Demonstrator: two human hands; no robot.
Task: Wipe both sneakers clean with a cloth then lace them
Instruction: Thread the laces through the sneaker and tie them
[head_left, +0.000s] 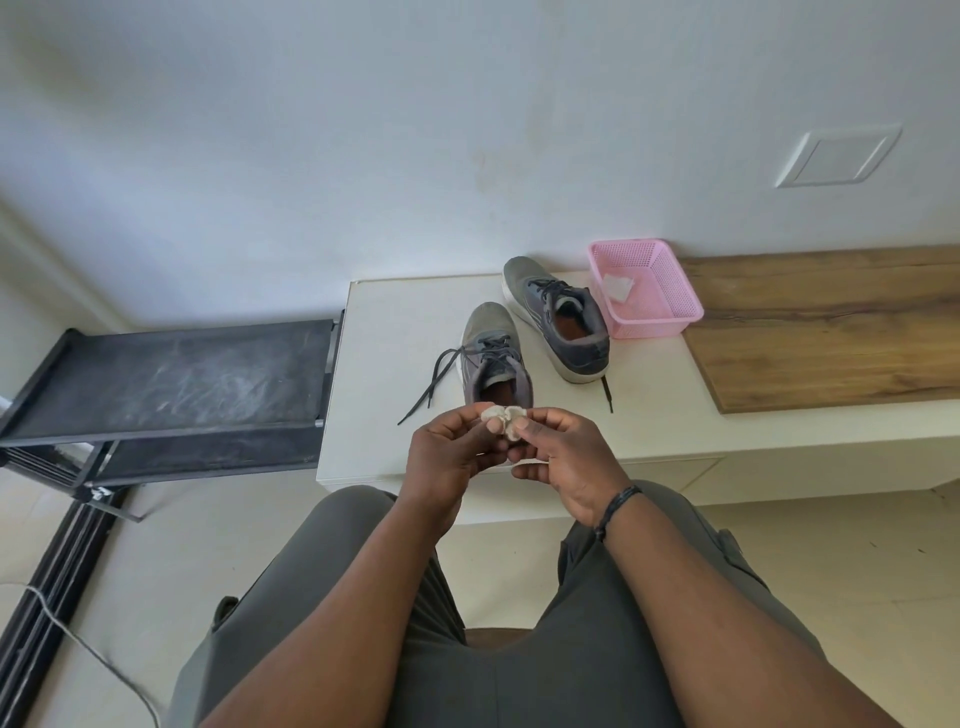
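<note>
Two grey sneakers stand on a low white bench (395, 322), toes toward the wall. The nearer sneaker (493, 353) has dark laces trailing loose to its left. The farther sneaker (558, 314) sits beside the pink basket, one lace end hanging toward me. A small crumpled whitish cloth (503, 418) is pinched between both hands, just in front of the near sneaker's heel. My left hand (452, 452) holds its left side and my right hand (561, 457) holds its right side.
A pink plastic basket (660, 296) with a white scrap inside stands at the bench's back. A wooden board (831, 332) covers the bench to the right. A black rack (171, 384) stands to the left. A cable (78, 639) runs across the floor. My grey-trousered legs fill the foreground.
</note>
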